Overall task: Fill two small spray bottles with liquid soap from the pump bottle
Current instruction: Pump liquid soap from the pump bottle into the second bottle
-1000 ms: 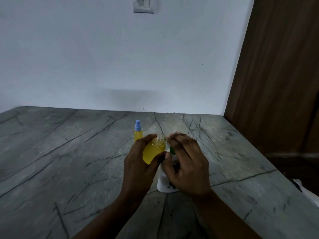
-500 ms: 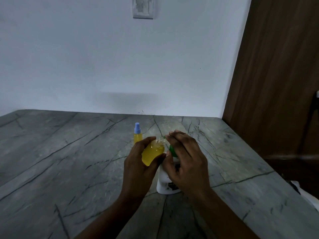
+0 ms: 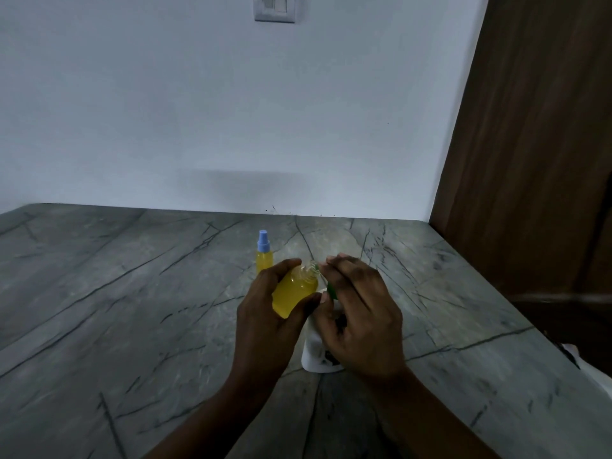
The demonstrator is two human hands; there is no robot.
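Note:
My left hand (image 3: 265, 323) grips a small open spray bottle (image 3: 293, 294), tilted with its threaded neck toward the right; it holds yellow liquid. My right hand (image 3: 361, 323) rests over the green pump head (image 3: 331, 290) of the white pump bottle (image 3: 313, 354), fingers curled round it, and hides most of that bottle. The green nozzle tip sits at the small bottle's mouth. A second small spray bottle (image 3: 264, 256) with a blue cap and yellow liquid stands upright just behind my left hand.
Everything stands on a grey veined stone counter (image 3: 132, 309) against a white wall. A brown wooden panel (image 3: 530, 144) bounds the right side. A light switch (image 3: 274, 8) sits high on the wall. The counter's right edge runs diagonally near my right arm.
Both hands and the bottles hold nearly the same pose; only the camera view has shifted slightly.

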